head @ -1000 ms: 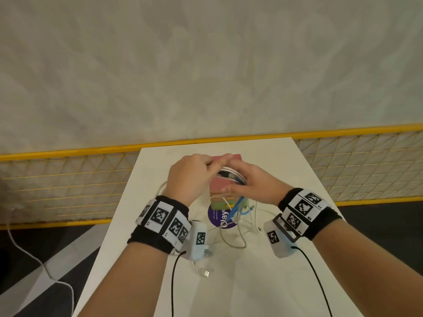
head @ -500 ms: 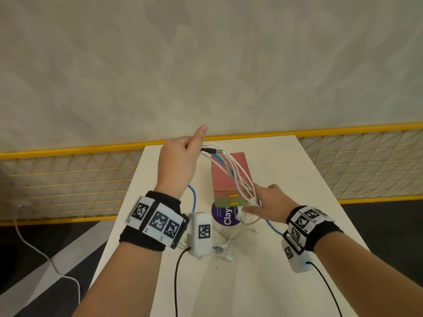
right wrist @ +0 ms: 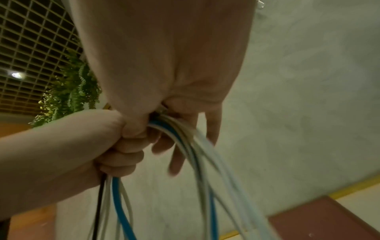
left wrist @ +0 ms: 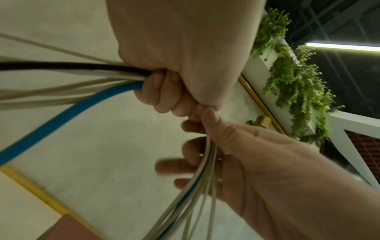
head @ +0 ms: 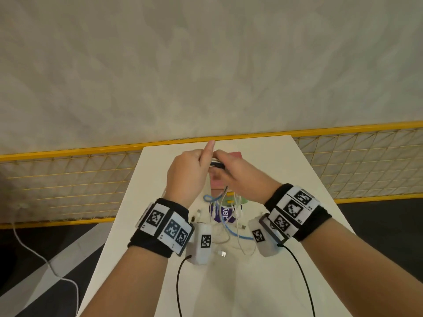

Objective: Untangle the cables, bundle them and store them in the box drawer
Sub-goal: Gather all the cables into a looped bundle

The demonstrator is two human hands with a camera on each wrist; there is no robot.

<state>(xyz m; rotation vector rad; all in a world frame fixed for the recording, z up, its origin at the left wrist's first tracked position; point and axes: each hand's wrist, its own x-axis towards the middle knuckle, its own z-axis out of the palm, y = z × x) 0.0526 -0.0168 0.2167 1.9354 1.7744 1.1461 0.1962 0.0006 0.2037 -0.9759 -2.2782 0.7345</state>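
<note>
Over the far part of the white table (head: 286, 179), both hands meet on a bundle of white, blue and black cables (head: 216, 165). My left hand (head: 194, 165) is a fist round the bundle (left wrist: 92, 73), its forefinger pointing up. My right hand (head: 229, 167) pinches the looped strands (right wrist: 197, 146) under its thumb, fingers hanging loosely. Beneath the hands stands the pink-topped box (head: 235, 154), mostly hidden; its drawer cannot be seen. Loose cable ends (head: 238, 235) trail on the table under the wrists.
A purple clay tub (head: 223, 215) sits just in front of the box, among the cables. A USB plug (head: 222, 253) lies near my left wrist. A yellow mesh fence (head: 68, 179) runs behind the table. A white cord (head: 45, 261) lies on the floor to the left.
Half a second ago the hands were apart, the right one low by the box. The right hand has come up to the left hand, bringing cable strands with it.
</note>
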